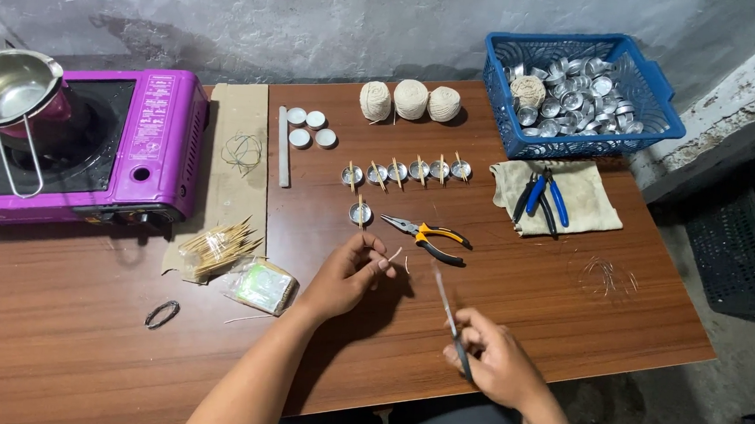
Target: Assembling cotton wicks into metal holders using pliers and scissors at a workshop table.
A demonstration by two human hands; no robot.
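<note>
The left hand (345, 275) is pinching a short white wick (395, 255) taut while the right hand (491, 360) is gripping scissors (450, 317) (blades angled toward it) above the tabletop (522, 282).

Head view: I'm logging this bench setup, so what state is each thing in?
Left hand: pinching a short piece of string.
Right hand: gripping scissors, blades shut.
Orange-handled pliers: lying on the table, jaws shut.
Blue basket: holds many metal cups.
Steel pot: empty, on the purple stove.
</note>
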